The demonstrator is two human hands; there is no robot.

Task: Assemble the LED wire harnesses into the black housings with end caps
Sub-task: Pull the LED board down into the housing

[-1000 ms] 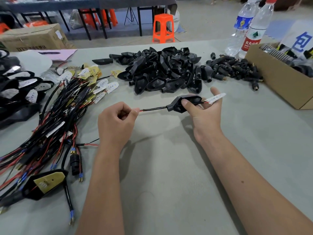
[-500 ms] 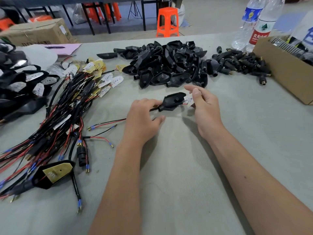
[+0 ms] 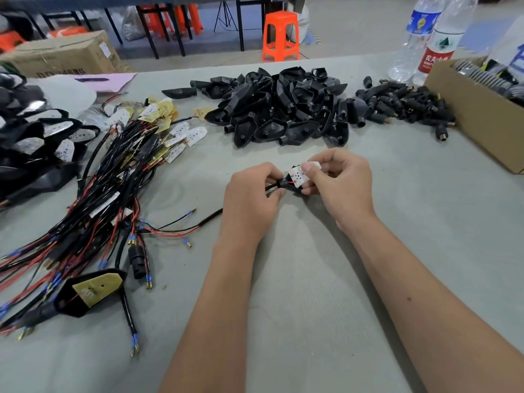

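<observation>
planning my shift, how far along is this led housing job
Done: assembled units stacked far left. In hand: left hand grips a housing while right hand pinches its LED board. Left: a harness bundle, many empty housings and end caps.

Left grip curled, right grip pinching, forearms converging, seemingly touching

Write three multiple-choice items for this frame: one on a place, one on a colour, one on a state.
1. Where is the pile of loose black housings?
A. beyond the hands
B. in the cardboard box
C. on the floor

2. What colour is the stool?
A. blue
B. orange
C. white

3. What is the right hand doing?
A. resting flat
B. gripping a bottle
C. pinching the LED board

Key: 1 A, it lies on the table past both hands. 2 B, plainly orange. 3 C, fingertips pinch the white board.
</observation>
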